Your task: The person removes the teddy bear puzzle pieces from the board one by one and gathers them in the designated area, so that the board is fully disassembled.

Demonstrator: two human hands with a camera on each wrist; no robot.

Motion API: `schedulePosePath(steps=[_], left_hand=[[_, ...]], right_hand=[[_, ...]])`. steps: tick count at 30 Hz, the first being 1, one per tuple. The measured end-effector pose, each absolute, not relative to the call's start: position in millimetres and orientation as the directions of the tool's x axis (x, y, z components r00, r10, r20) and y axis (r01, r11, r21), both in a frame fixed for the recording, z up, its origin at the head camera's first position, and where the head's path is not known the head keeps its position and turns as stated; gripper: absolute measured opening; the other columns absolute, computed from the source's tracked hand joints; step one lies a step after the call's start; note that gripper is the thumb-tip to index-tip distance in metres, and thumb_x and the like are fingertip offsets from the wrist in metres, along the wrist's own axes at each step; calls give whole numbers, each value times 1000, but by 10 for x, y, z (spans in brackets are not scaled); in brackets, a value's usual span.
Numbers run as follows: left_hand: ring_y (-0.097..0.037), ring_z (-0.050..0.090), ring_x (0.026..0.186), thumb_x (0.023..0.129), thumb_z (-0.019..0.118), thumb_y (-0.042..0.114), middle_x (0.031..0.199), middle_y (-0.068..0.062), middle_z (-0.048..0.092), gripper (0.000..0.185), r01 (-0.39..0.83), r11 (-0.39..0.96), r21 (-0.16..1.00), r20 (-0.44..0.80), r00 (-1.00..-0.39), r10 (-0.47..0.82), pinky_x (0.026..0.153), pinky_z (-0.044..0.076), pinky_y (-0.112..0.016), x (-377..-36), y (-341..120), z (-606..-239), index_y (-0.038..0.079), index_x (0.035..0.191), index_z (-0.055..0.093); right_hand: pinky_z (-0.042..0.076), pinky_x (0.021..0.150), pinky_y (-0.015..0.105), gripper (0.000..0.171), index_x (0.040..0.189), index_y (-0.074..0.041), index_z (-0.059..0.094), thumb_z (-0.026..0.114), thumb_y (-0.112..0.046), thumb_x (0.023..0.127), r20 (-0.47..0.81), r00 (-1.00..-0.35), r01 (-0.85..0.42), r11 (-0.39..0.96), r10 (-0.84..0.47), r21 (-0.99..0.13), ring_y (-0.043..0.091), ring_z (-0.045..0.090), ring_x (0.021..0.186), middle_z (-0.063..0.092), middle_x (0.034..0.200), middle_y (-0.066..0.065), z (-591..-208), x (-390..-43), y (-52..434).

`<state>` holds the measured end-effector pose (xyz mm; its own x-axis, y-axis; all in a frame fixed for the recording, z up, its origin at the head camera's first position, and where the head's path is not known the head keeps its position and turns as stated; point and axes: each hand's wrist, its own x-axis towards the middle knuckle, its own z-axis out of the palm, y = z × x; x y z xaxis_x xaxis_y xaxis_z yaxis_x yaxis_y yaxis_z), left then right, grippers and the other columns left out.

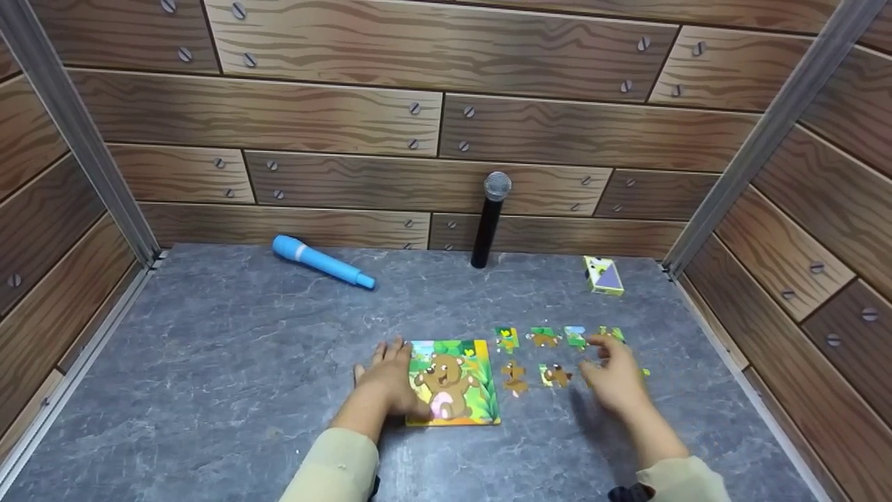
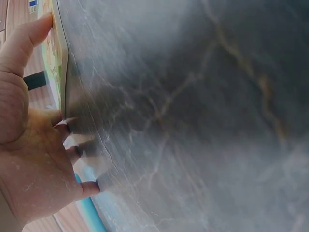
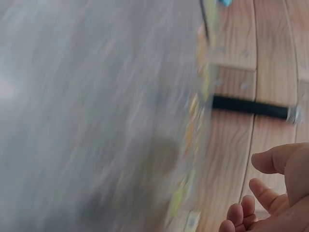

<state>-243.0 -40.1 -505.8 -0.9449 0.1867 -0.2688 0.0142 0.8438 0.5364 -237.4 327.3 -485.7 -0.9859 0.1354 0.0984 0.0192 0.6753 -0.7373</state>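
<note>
Beige sleeves enter at the bottom of the head view, cut off by the frame edge. Left hand [image 1: 385, 385] rests flat with fingers spread on the grey table [image 1: 209, 362], covering the left edge of the bear puzzle board [image 1: 456, 382] at lower centre. Right hand [image 1: 613, 376] hovers with loosely curled fingers, holding nothing, over the loose puzzle pieces [image 1: 543, 338] just right of the board, hiding a few of them. The right wrist view is badly blurred. Farther back, against the wood-pattern wall, stand a small printed box [image 1: 603, 275], an upright black microphone [image 1: 489, 222], and a blue microphone [image 1: 322, 261] lying at upper left.
</note>
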Motion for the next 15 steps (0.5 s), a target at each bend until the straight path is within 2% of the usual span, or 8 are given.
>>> schedulePosePath(steps=[3,9,15], left_hand=[[-42,10,161,65,100,46,176,-13,20,129,14,843,537,-267,-945,187,122,7,-75,-2423,-410,-5065,7,167,31],[-41,10,161,64,100,47,176,-13,20,132,21,848,530,-267,-945,190,122,8,-75,-2426,-410,-5076,7,167,29],[-41,10,162,62,100,48,176,-13,20,134,27,851,524,-269,-943,196,122,9,-75,-2421,-409,-5067,7,168,28]], right_hand=[[49,96,58,46,137,9,59,68,1,92,127,-986,-24,665,108,-747,47,58,115,56,125,34,-4853,-2358,3086],[49,84,42,43,128,9,64,72,5,86,188,-981,-124,613,40,-780,33,58,97,59,108,24,-4936,-2319,2765],[47,76,37,43,127,6,65,76,3,85,173,-985,-144,584,-5,-799,26,55,87,58,102,18,-4960,-2262,2503]])
